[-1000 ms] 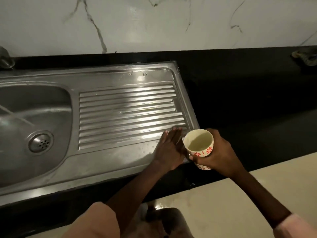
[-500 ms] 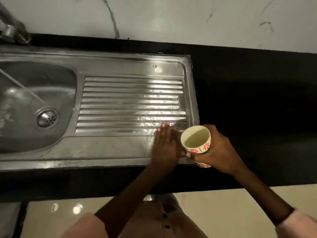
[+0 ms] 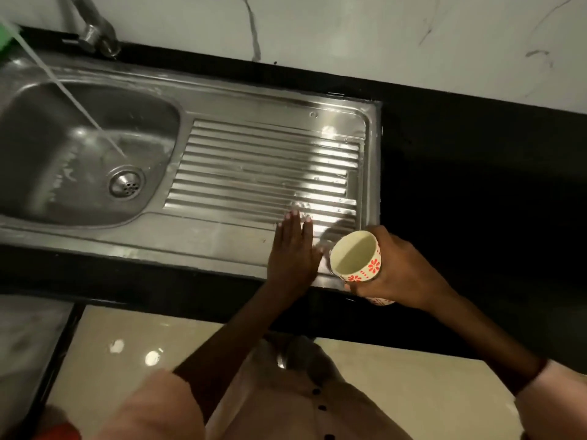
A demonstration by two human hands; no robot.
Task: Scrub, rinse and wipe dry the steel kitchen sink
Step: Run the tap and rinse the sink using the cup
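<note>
Pressing left hand (image 3: 293, 252) flat on sink (image 3: 222, 242), right hand (image 3: 397, 271) gripping cup (image 3: 355, 257) (tilted)

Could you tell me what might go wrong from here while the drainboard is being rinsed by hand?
The cup, held in the right hand at the sink's front corner, could spill onto the black counter or floor. The left hand lies flat on wet steel and might slip. The tap's stream may splash.
</note>
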